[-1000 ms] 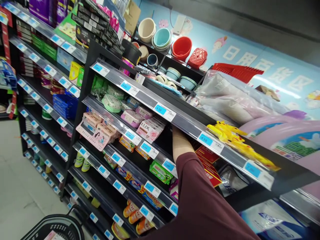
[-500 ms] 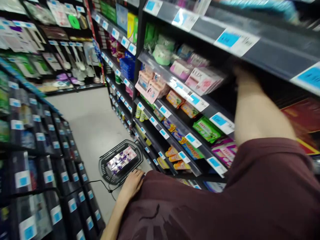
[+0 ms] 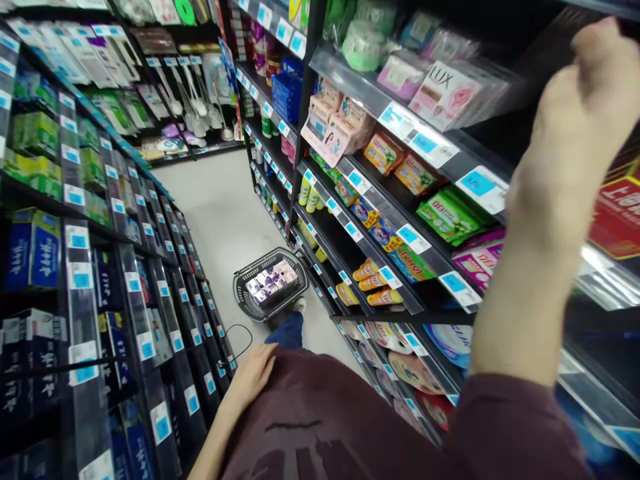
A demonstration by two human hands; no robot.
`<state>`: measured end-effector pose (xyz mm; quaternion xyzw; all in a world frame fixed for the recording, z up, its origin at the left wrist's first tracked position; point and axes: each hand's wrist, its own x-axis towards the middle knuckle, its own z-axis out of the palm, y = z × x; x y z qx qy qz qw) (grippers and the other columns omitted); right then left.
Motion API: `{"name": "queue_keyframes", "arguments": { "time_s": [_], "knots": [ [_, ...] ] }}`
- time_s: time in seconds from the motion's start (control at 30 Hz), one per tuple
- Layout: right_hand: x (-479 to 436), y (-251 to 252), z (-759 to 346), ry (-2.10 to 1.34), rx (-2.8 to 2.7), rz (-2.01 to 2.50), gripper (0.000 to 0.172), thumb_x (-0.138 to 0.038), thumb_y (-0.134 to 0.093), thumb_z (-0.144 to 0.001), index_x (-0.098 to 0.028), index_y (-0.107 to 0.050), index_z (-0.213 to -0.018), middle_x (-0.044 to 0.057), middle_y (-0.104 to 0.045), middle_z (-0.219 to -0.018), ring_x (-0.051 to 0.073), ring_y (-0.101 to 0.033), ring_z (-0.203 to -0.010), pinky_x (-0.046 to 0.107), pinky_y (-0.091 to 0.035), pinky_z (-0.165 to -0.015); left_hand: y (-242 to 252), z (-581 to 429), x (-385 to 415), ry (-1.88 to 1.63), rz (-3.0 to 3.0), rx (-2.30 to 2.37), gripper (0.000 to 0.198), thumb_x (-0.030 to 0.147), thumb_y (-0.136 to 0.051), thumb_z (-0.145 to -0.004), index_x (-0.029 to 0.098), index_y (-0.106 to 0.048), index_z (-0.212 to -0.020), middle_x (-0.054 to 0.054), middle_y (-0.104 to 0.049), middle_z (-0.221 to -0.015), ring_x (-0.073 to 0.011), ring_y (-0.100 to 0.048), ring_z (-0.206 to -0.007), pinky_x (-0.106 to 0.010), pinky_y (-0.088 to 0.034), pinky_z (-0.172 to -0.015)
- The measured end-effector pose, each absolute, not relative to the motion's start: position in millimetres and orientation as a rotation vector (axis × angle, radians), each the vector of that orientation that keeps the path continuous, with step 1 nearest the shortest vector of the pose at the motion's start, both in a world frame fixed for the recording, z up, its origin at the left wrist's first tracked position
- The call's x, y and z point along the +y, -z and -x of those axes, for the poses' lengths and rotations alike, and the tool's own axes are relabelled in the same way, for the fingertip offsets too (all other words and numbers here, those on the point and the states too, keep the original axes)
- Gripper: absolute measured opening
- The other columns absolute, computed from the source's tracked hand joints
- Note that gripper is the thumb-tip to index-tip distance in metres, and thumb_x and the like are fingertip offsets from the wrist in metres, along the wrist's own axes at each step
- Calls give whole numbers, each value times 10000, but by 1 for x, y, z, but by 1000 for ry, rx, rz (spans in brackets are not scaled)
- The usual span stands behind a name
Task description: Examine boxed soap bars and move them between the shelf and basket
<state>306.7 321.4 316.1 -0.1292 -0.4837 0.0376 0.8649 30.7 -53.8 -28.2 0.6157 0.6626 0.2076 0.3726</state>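
Note:
My right hand (image 3: 597, 73) is raised at the upper right, in front of the dark gap in the shelf. Motion smears it and its fingertips are hidden, so I cannot see whether it holds anything. To its left stands a row of boxed LUX soaps (image 3: 445, 97), beside a purple-and-white pack (image 3: 406, 72) and a green-lidded round tub (image 3: 364, 45). Low on the left, my left hand (image 3: 253, 373) lies flat against my maroon shirt (image 3: 320, 413), fingers stretched out and nothing in them. Beyond it, a black shopping basket (image 3: 240, 293) on the floor holds several white-and-purple boxes (image 3: 273, 283).
Shelves with orange and green soap packs (image 3: 450, 217) run down the right side. Along the left, another shelf rack (image 3: 83, 280) carries blue and yellow-green boxes. A pale floor (image 3: 215, 200) lies between. Brushes (image 3: 165, 87) hang on the far wall.
My right hand has come out of the shelf gap and moved up and to the right. My left hand stays by my side. The view has shifted, showing more of the left rack.

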Motion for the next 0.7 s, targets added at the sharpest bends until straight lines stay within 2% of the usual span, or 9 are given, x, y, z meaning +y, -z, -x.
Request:
{"name": "queue_keyframes", "arguments": {
  "time_s": [0.07, 0.1, 0.17, 0.3, 0.4, 0.47, 0.53, 0.6, 0.7],
  "knots": [
    [268, -289, -278, -201, -1548, 627, 690, -387, -309, -809, 58, -631, -1227, 179, -603, -1289, 310, -523, -1264, 345, -456, -822, 13, -42, -47, -683, -1430, 1682, 334, 382, -439, -980, 275, -624, -1237, -81, -683, -1212, -259, -622, -1133, -434, -453, -1037],
    [234, -261, -262, -184, -1599, 709, 503, -272, -437, -866, -38, -635, -1266, 124, -599, -1327, 285, -475, -1339, 383, -401, -987, 6, -49, -40, -772, -1327, 1646, 335, 415, -456, -975, 281, -627, -1231, -74, -677, -1240, -259, -605, -1172, -439, -425, -1071],
    [164, -187, -235, -273, -1720, 767, 386, -94, -488, -913, -149, -647, -1260, 103, -617, -1322, 242, -524, -1324, 467, -346, -1131, -1, -65, -24, -983, -1025, 1494, 398, 498, -451, -965, 268, -609, -1249, -80, -663, -1288, -265, -577, -1235, -453, -390, -1110],
    [64, -27, -213, -792, -2267, 726, 432, -180, -464, -951, -154, -555, -1374, 143, -569, -1413, 254, -481, -1370, 495, -390, -1153, 11, -86, 8, -1173, -224, 1102, 623, 664, -309, -929, 203, -536, -1282, -138, -649, -1308, -292, -617, -1203, -472, -489, -1013],
    [23, 56, -239, -1131, -2345, 1125, 498, -274, -422, -969, -149, -480, -1448, 160, -525, -1459, 284, -489, -1364, 505, -414, -1122, 29, -86, 20, -1112, 69, 1058, 543, 588, -328, -931, 179, -517, -1233, -172, -642, -1306, -276, -650, -1160, -462, -516, -980],
    [0, 91, -275, -1309, -2181, 1411, 483, -331, -441, -945, -176, -560, -1387, 155, -668, -1288, 294, -641, -1188, 466, -488, -1041, 40, -81, 24, -1133, 100, 1070, 426, 469, -373, -934, 177, -512, -1212, -172, -631, -1325, -247, -654, -1160, -438, -508, -998],
    [-22, 114, -316, -1436, -1893, 1661, 487, -416, -459, -911, -152, -651, -1272, 141, -775, -937, 304, -739, -904, 420, -564, -886, 47, -78, 29, -1160, 83, 1069, 351, 375, -442, -912, 173, -536, -1182, -165, -654, -1292, -226, -668, -1137, -409, -495, -1019],
    [-41, 128, -354, -1453, -1621, 1896, 518, -482, -496, -834, -150, -681, -1187, 69, -700, -586, 309, -708, -605, 425, -585, -732, 53, -76, 39, -1169, 62, 1074, 310, 320, -520, -876, 165, -564, -1141, -154, -721, -1138, -227, -704, -1048, -404, -496, -1016],
    [-58, 141, -391, -1379, -1448, 2143, 370, -435, -561, -638, -220, -690, -911, 30, -622, -509, 343, -691, -576, 490, -572, -755, 65, -76, 62, -1163, 31, 1098, 276, 260, -596, -827, 168, -579, -1087, -104, -752, -888, -224, -733, -909, -414, -512, -985]
  ]
}}
